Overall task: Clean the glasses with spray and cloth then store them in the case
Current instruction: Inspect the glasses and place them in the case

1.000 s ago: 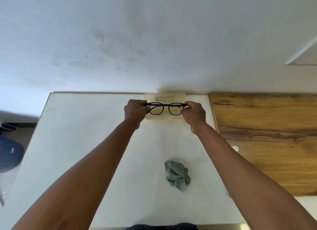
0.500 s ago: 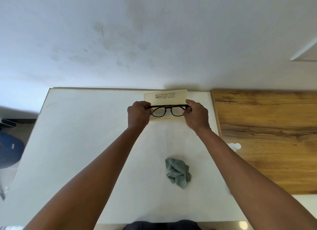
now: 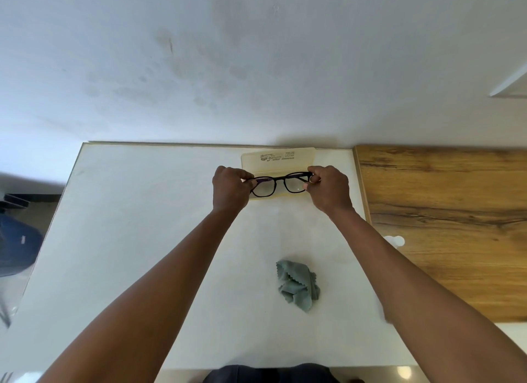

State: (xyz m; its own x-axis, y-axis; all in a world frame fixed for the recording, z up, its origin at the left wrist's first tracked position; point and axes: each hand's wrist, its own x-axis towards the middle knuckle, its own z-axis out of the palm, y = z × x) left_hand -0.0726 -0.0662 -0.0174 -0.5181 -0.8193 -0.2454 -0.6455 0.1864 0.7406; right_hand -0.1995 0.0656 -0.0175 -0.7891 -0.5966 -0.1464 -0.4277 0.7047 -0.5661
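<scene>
Black-framed glasses (image 3: 278,183) are held level between my two hands, just over the open pale-yellow case (image 3: 278,161) at the far edge of the white table (image 3: 137,240). My left hand (image 3: 231,189) pinches the left end of the frame and my right hand (image 3: 329,188) pinches the right end. The case lid stands up behind the glasses, printed text on its inner face. A crumpled grey-green cloth (image 3: 298,288) lies on the table nearer to me, between my forearms. The temples of the glasses are hidden by my hands.
A wooden surface (image 3: 445,225) adjoins the table on the right. A small white object (image 3: 395,241) peeks out beside my right forearm at that seam. A wall stands directly behind the table. A blue object (image 3: 17,248) sits off the table's left edge.
Both hands have kept their hold on the glasses and drawn them slightly toward me, so more of the upright case lid now shows behind the frame.
</scene>
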